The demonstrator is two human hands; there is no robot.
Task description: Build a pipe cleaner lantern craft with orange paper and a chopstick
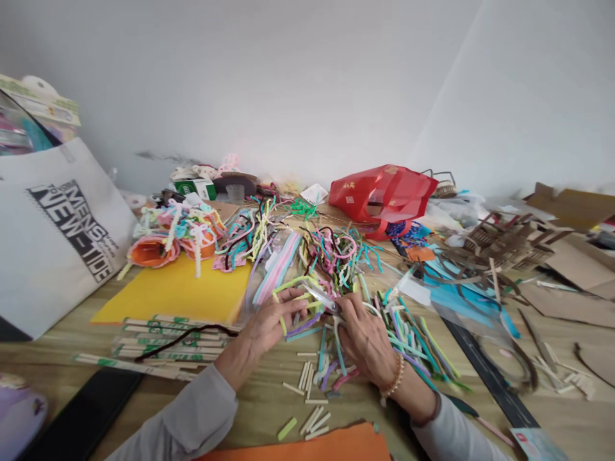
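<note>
My left hand (281,312) pinches a bent yellow-green pipe cleaner (294,282), whose loop rises above the fingers. My right hand (362,333) is closed round the handles of a pair of scissors (321,296). The blades point up and left, close to the pipe cleaner; I cannot tell whether they touch it. Cut pipe cleaner pieces (331,368) in blue, purple and pink lie beneath my right hand. Just beyond both hands is a tangled heap of coloured pipe cleaners (336,250). More cut lengths (408,333) lie to the right of my right hand.
A white printed bag (57,224) stands at the left, near a yellow sheet (168,294) and wrapped sticks (168,342). A red bag (379,192) lies at the back. Short wooden sticks (305,376) and an orange sheet (307,448) are in front. Brown wooden models (504,243) sit right.
</note>
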